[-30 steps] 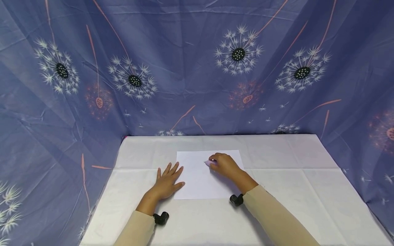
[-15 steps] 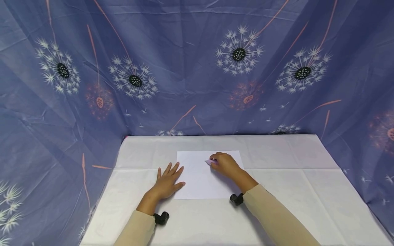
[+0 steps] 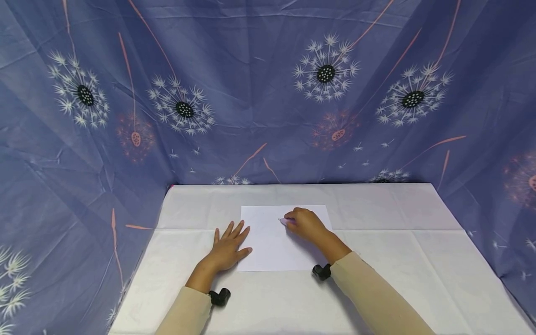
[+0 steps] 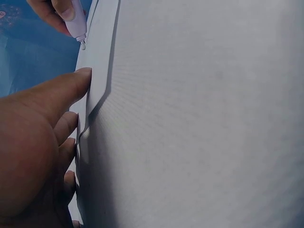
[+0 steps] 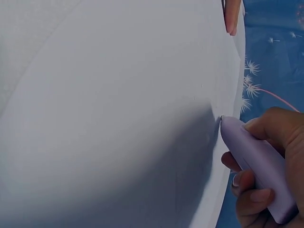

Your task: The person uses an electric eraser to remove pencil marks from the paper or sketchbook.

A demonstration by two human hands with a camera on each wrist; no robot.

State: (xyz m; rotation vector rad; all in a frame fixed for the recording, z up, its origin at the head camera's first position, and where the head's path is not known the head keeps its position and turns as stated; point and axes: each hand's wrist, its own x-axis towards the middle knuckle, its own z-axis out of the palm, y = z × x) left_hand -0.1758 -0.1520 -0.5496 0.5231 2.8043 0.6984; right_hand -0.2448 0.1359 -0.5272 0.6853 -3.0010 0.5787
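Over the far half of a plain rectangular sheet of white paper (image 3: 261, 251), the right hand (image 3: 307, 225) pinches a smooth, lilac, tapered pen-like tool (image 5: 259, 164); whether its tip touches is unclear. Well apart, the left hand (image 3: 225, 252) rests with fingers spread, thumb and forefinger over the sheet's left edge. The sheet is laid out towards the far edge of the white cloth-covered worktop (image 3: 402, 279). No clear mark shows, so work with the tool seems barely begun, nearly all of it left. Behind hangs blue dandelion-print fabric (image 3: 251, 93).

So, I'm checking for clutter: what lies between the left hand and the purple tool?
Just white paper between the left hand and the purple tool; the head view shows no object on it there.
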